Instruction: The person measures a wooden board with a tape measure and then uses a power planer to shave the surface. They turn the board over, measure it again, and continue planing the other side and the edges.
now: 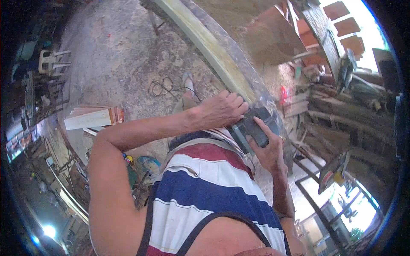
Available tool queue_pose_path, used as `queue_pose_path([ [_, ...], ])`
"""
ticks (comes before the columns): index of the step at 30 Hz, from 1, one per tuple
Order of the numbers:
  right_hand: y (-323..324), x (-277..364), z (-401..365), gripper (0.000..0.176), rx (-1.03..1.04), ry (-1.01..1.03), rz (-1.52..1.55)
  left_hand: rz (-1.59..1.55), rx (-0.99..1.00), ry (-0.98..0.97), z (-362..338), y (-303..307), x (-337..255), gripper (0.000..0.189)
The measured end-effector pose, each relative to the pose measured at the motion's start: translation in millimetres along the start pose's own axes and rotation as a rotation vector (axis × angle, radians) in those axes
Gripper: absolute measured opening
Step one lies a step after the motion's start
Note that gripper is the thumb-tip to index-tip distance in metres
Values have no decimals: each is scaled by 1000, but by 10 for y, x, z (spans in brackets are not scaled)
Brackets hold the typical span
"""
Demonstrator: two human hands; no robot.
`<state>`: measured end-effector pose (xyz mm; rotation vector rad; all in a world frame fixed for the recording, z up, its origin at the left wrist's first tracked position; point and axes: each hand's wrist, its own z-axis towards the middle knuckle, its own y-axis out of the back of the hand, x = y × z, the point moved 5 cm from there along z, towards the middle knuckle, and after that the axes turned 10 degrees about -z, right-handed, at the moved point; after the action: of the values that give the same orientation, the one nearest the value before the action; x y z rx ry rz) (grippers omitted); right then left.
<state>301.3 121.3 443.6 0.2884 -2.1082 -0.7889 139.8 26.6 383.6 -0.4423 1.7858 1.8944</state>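
A dark, boxy power tool (247, 128) sits at the near end of a long pale wooden board (209, 47), close to my waist. Its exact kind I cannot make out, as both hands cover much of it. My left hand (227, 109) reaches across my body, fingers curled into a fist at the tool's front end; the part inside them is hidden. Around the rear of the tool my right hand (268, 147) is wrapped, with thumb and finger on either side of the dark body.
A looped black cable (164, 87) lies on the dusty floor beside my foot (188, 82). Stacked boards (92, 118) stand to the left, and a pale plastic chair (48, 62) is farther off. Timber pieces (337, 109) are piled on the right near a red object (284, 94).
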Motion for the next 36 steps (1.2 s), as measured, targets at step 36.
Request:
queue_pose_path([
  [36, -879, 2710, 4395, 38, -567, 1096, -232, -853, 36, 1096, -1373, -2043, 2081, 62],
])
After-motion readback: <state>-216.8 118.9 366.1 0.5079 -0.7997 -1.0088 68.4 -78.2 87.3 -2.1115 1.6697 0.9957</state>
